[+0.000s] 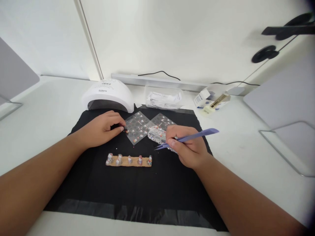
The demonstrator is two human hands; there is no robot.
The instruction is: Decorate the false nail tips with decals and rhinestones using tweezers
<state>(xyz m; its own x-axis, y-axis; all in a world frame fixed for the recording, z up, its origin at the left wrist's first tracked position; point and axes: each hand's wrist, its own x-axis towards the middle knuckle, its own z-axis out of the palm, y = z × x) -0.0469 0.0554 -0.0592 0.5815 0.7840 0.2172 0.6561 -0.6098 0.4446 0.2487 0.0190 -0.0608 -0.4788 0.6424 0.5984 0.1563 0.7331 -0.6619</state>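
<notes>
Nearest the camera, a black mat (137, 190) covers the middle of the white table (246, 164), its front edge glossy and creased. On it lies a tan strip (129, 161) carrying a row of five small decorated nail tips, each standing on its own mount. Just beyond the strip, the right hand (190, 149) is closed around purple tweezers (188, 138), whose points reach left and sit just above the mat while the flat tail sticks out to the right. The hand covers part of a clear compartmented box (157, 134) of tiny beads; their kinds are too small to tell. The left hand (103, 128) rests on the mat with its fingers curled in, thumb and forefinger pinched narrowly at a tiny speck beside the corner of a clear gridded sheet (136, 127) dotted with small charms; whether the fingers truly grip the speck cannot be told. A second such sheet (162, 120) lies partly under the box. Farther back stand a white nail lamp (108, 95), a clear tub (163, 98) holding folded white packets, and small boxes (209, 100) near the wall.
</notes>
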